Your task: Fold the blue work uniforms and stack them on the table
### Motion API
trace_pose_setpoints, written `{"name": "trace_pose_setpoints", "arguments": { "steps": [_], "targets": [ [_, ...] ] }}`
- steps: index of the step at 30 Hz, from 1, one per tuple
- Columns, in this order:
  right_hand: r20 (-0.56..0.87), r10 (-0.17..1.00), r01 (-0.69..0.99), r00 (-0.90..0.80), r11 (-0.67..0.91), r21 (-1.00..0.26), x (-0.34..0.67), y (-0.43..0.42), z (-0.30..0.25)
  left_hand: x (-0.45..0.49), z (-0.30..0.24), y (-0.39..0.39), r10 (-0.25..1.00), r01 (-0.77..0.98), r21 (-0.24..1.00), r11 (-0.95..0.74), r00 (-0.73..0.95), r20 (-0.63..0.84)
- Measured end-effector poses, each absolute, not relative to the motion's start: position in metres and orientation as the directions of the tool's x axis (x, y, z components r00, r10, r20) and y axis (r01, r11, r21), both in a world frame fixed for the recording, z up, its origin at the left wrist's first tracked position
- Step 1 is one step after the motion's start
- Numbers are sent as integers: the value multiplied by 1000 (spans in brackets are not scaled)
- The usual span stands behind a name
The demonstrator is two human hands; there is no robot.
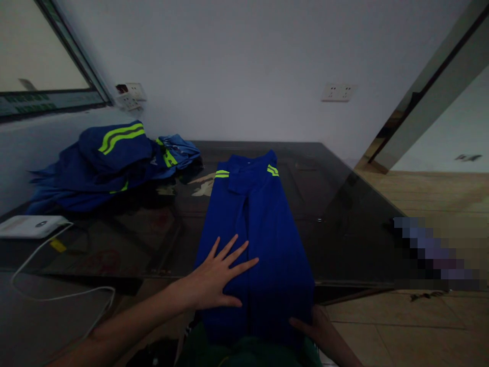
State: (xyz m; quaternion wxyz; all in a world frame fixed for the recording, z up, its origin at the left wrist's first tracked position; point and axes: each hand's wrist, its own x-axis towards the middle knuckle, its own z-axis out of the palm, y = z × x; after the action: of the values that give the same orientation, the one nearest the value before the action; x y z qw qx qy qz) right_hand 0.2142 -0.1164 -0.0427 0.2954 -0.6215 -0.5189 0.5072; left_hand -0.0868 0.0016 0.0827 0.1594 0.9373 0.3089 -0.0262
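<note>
A long folded blue work jacket (pixel 267 224) lies lengthwise on the dark table, its collar at the far end. Yellow-green stripes mark both shoulders, and its near end hangs over the table's front edge towards my body. My left hand (pixel 219 278) lies flat on the left half of the jacket with its fingers spread. At the jacket's lower right edge, my right hand (pixel 315 326) has its thumb on top of the cloth; its other fingers are hidden under or behind the fabric.
A crumpled heap of blue striped clothes (pixel 110 163) sits at the back left of the table (pixel 344 244). A white power bank (pixel 32 227) with a white cable lies at the left. A blurred-out object (pixel 431 250) is at the right edge. Sockets (pixel 336 93) are on the wall.
</note>
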Motion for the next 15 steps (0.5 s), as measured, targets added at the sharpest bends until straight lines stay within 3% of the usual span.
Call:
{"name": "trace_pose_setpoints", "arguments": {
  "steps": [4, 7, 9, 12, 15],
  "targets": [
    [-292, 953, 510, -82, -212, -833, 229, -112, -19, -88, 102, 42, 589, 563, 369, -739, 807, -51],
    [-324, 940, 631, -104, -190, -752, 245, -104, 10, -83, 99, 90, 723, 672, 308, -674, 686, 86],
    [-337, 935, 674, -116, -175, -718, 252, -99, 30, -78, 88, 114, 775, 740, 252, -624, 627, 76],
    [-351, 919, 670, -181, -147, -727, 253, -90, 64, -72, 70, 126, 754, 741, 203, -640, 657, -19],
    [-374, 855, 644, -360, -63, -763, 245, -71, 104, -73, 68, 129, 720, 704, 200, -681, 694, 11]
  ]
}}
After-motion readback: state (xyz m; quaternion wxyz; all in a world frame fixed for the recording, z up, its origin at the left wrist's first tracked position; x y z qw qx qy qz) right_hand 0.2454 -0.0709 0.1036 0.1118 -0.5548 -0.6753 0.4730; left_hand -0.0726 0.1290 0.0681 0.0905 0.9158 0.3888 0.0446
